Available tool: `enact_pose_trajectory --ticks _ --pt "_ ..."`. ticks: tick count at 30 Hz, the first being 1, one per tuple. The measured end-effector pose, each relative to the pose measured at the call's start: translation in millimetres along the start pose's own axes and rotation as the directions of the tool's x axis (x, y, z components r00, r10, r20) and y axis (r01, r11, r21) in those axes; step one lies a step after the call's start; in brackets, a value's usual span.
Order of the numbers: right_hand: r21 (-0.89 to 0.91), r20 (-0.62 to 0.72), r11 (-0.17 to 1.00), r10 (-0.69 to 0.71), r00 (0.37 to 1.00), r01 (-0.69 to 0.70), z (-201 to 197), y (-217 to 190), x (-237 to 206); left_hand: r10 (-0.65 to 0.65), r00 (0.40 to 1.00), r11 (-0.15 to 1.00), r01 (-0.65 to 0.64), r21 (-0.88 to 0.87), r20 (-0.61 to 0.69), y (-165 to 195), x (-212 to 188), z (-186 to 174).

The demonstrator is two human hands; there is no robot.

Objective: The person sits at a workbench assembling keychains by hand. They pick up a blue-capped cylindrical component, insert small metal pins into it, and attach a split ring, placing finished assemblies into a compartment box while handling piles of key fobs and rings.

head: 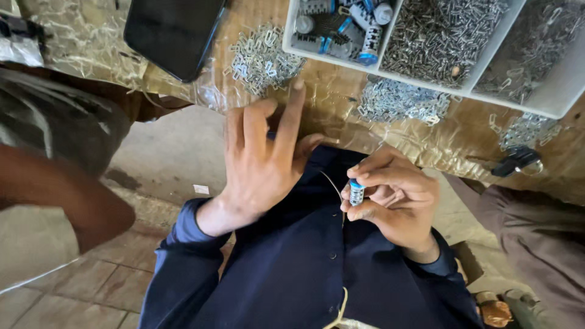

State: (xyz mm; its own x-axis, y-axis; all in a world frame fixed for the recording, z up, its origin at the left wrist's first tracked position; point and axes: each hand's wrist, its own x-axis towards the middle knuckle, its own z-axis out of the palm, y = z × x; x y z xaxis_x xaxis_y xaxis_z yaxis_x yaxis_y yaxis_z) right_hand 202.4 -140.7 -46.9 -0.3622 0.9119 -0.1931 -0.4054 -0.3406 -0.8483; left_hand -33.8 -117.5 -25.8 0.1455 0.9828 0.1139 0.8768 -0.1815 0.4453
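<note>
Beside loose clips, tray [557,91] compartments hold metal clips [439,36] (also spools [359,24]).

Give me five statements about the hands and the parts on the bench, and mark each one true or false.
1. The right hand pinches a small cylindrical spool with a blue cap. True.
2. The left hand grips the black flat phone. False: it is open, fingers spread, apart from the phone.
3. The white compartment tray holds small metal pieces. True.
4. The tray's left compartment is bare. False: it holds more blue-capped spools.
5. Loose metal clips lie heaped on the crinkled brown sheet. True.
</note>
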Motion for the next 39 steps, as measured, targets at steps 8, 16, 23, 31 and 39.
enact_pose_trajectory --ticks 8,16,23,31,39 --pt "-0.026 -0.030 0.999 -0.041 0.999 0.040 -12 -6 -10 -0.044 0.999 0.999 0.044 -0.007 0.017 -2 -5 7" --pt "-0.060 0.001 0.995 -0.082 0.997 0.082 -15 -10 -14 0.033 0.999 0.999 -0.034 0.019 0.008 2 3 -6" --pt "0.025 0.005 0.997 -0.080 0.997 0.080 -13 -8 -14 -0.004 0.998 0.999 0.006 -0.046 0.060 -1 2 -8" --pt "-0.019 0.040 0.998 -0.057 0.998 0.058 -7 -10 -9 -0.025 0.994 0.999 0.028 -0.019 0.110 -8 1 -4" --pt "-0.025 -0.002 0.999 -0.038 0.999 0.038 -1 -8 -6 0.323 0.944 0.940 -0.311 -0.143 0.072 -33 3 -15"
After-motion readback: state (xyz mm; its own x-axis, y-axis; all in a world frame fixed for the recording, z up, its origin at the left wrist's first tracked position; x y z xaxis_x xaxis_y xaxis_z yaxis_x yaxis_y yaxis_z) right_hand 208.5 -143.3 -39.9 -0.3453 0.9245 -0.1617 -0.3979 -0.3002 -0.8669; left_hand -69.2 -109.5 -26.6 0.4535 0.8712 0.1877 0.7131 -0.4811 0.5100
